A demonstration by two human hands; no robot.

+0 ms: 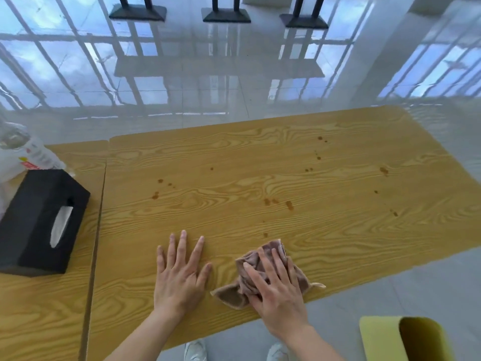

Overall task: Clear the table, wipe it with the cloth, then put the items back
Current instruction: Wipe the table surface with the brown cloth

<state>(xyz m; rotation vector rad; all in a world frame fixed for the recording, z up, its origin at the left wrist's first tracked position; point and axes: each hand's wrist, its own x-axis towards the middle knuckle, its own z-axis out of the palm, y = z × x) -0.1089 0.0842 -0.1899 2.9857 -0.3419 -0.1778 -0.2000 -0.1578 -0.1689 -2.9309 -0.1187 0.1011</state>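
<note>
A crumpled pinkish-brown cloth lies near the front edge of the wooden table. My right hand presses flat on the cloth with its fingers spread. Just left of it, my left hand rests palm-down on the bare wood, fingers straight and apart. Several small brown stains dot the tabletop beyond the hands, from the middle over to the right side.
A black tissue box sits on the adjoining table at the left, with a white plastic bag behind it. A yellow-green bin stands on the floor at the lower right. Black stand bases line the glossy floor beyond.
</note>
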